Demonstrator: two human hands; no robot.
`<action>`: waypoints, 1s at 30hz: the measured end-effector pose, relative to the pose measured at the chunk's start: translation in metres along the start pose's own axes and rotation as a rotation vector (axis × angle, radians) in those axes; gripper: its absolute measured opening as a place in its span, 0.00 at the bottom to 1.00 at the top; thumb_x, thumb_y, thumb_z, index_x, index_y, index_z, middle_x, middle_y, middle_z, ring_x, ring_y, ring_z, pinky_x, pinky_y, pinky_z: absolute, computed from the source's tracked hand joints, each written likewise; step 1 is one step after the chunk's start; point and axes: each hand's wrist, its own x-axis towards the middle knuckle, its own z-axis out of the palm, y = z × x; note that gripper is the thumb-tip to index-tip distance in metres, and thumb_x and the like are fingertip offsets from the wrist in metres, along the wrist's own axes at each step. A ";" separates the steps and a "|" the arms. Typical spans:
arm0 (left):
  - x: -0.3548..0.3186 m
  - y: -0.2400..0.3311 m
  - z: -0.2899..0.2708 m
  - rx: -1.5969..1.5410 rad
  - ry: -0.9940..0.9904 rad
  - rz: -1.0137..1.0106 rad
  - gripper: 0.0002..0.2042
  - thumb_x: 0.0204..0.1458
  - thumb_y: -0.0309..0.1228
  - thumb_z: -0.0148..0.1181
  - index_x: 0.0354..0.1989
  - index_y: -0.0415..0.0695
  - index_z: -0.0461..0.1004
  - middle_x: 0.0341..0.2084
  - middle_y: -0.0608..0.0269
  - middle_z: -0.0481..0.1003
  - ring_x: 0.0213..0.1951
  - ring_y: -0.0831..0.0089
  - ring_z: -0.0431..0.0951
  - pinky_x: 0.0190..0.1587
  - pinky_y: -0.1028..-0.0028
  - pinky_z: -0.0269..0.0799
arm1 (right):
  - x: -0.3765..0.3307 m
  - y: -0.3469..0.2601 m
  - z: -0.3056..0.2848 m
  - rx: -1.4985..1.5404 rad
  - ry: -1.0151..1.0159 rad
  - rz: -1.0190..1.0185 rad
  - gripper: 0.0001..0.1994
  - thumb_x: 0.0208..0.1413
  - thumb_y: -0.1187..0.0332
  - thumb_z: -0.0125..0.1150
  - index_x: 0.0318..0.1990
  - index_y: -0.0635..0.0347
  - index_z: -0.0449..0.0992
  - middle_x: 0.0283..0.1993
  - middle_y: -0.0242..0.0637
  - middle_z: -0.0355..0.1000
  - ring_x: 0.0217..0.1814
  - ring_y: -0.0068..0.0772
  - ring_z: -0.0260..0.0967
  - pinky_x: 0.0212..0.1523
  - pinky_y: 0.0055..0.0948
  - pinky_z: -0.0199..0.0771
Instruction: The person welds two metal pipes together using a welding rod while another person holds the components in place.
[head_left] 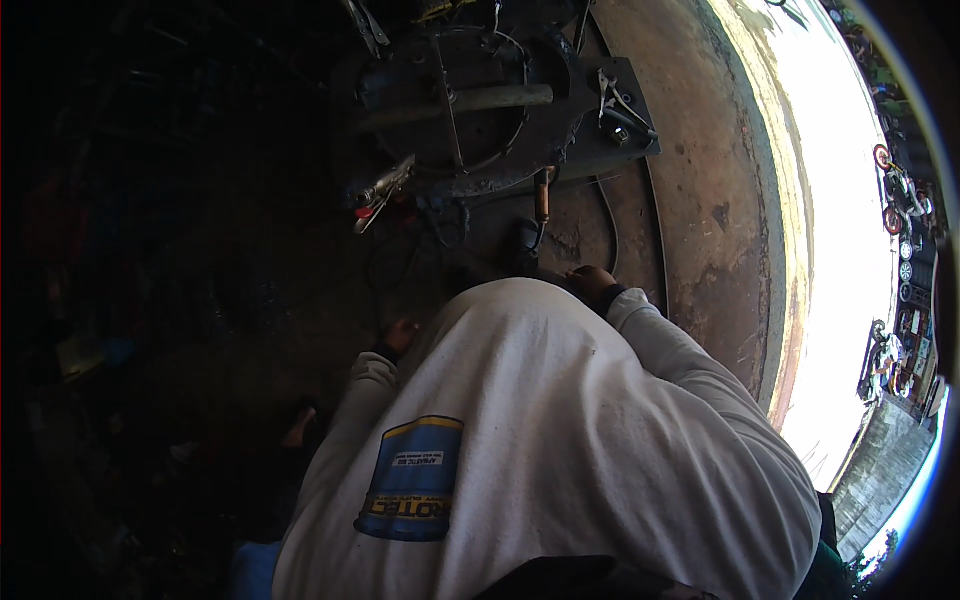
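My white long-sleeved shirt [560, 440] fills the lower middle and hides most of both hands. Only the knuckles of my left hand [401, 334] show past the cuff, low over the dark floor. My right hand [591, 282] peeks out past its cuff, beside a dark blocky object [524, 246]. A tool with a wooden handle [543, 194] stands just beyond that object. What either hand holds is hidden.
A round dark metal machine part [470, 130] with a grey bar [497, 98] lies ahead; pliers [615, 103] rest on its flat plate. A red-tipped tool [366, 210] lies left. A rusty concrete sill [700, 200] curves right, with parked motorcycles [900, 195] beyond bright ground.
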 end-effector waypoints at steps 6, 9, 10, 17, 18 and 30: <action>0.007 -0.022 0.011 -0.021 0.050 0.040 0.28 0.56 0.50 0.55 0.51 0.35 0.70 0.50 0.40 0.72 0.54 0.50 0.71 0.57 0.61 0.66 | 0.012 0.018 0.009 -0.106 0.010 -0.101 0.25 0.56 0.48 0.50 0.46 0.61 0.79 0.51 0.48 0.74 0.54 0.49 0.70 0.57 0.39 0.66; 0.013 -0.026 0.019 0.003 0.034 0.054 0.27 0.56 0.50 0.55 0.50 0.35 0.71 0.48 0.41 0.73 0.53 0.50 0.72 0.56 0.61 0.67 | 0.017 0.035 0.015 -0.284 0.018 -0.305 0.25 0.55 0.47 0.51 0.45 0.61 0.79 0.50 0.49 0.74 0.53 0.49 0.71 0.57 0.39 0.66; 0.019 -0.033 0.022 -0.046 0.027 0.047 0.26 0.56 0.49 0.55 0.50 0.36 0.71 0.48 0.41 0.73 0.52 0.50 0.72 0.56 0.61 0.67 | 0.027 0.051 0.021 -0.233 0.016 -0.259 0.25 0.59 0.49 0.48 0.46 0.62 0.78 0.51 0.51 0.73 0.52 0.51 0.70 0.57 0.40 0.67; 0.032 -0.060 0.039 -0.173 0.053 0.015 0.25 0.55 0.48 0.56 0.48 0.36 0.72 0.47 0.41 0.74 0.51 0.50 0.73 0.55 0.61 0.67 | 0.000 0.017 0.002 0.007 0.040 -0.003 0.24 0.58 0.49 0.51 0.48 0.62 0.77 0.50 0.50 0.74 0.52 0.50 0.71 0.55 0.40 0.67; 0.031 -0.057 0.039 -0.145 0.066 0.027 0.25 0.55 0.48 0.56 0.48 0.36 0.72 0.46 0.41 0.74 0.51 0.50 0.73 0.54 0.61 0.67 | -0.002 0.017 0.000 0.011 0.042 -0.004 0.24 0.58 0.49 0.51 0.48 0.62 0.77 0.50 0.50 0.74 0.52 0.50 0.71 0.55 0.40 0.67; 0.049 -0.059 0.055 0.090 0.050 0.052 0.21 0.57 0.44 0.52 0.49 0.38 0.72 0.47 0.43 0.74 0.50 0.50 0.74 0.54 0.61 0.68 | 0.041 0.034 -0.049 -0.026 0.085 0.084 0.24 0.56 0.47 0.53 0.48 0.58 0.79 0.48 0.48 0.76 0.52 0.47 0.72 0.55 0.38 0.68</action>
